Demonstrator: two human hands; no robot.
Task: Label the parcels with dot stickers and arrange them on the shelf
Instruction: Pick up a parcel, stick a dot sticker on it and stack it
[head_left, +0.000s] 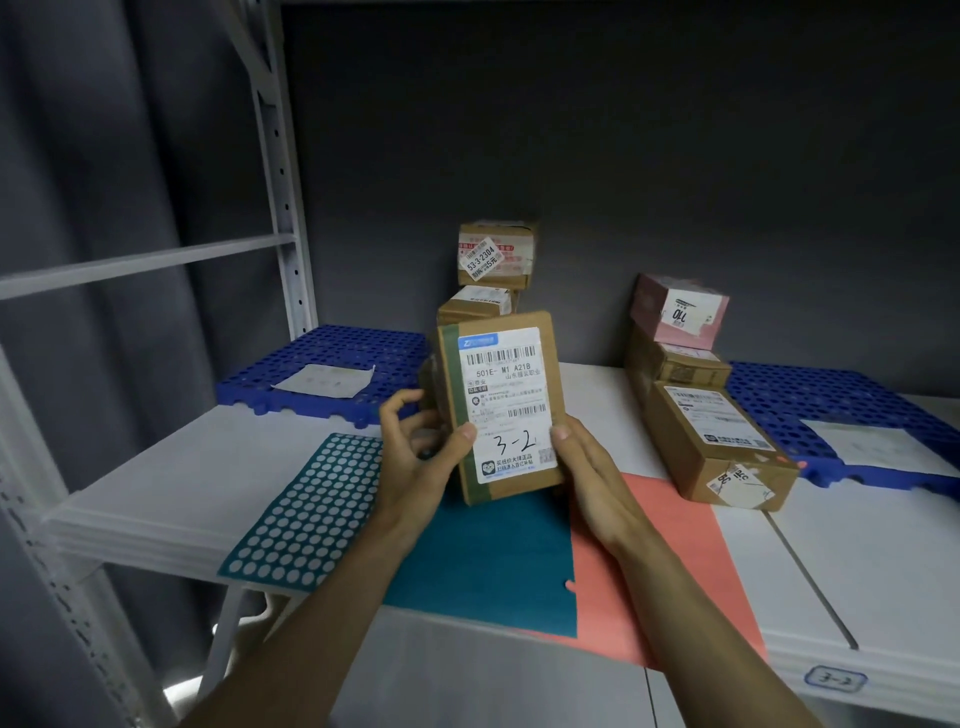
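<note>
A white shelf (883, 582) is spread across the lower half of the frame, with blue perforated mats at middle left (332, 358) and far right (810, 395). Teal (493, 566) and coral (670, 566) sheets are laid at centre, and a teal dot-sticker sheet (306, 514) lower left. Stacked parcels are seen at centre back (493, 254) and right (722, 447). A brown parcel marked "3-2" (501, 405) is held upright above the sheets at frame centre, gripped at its left edge by the left hand (421, 457) with thumb curled onto the label, and pinched at its right edge by the right hand (592, 478)
</note>
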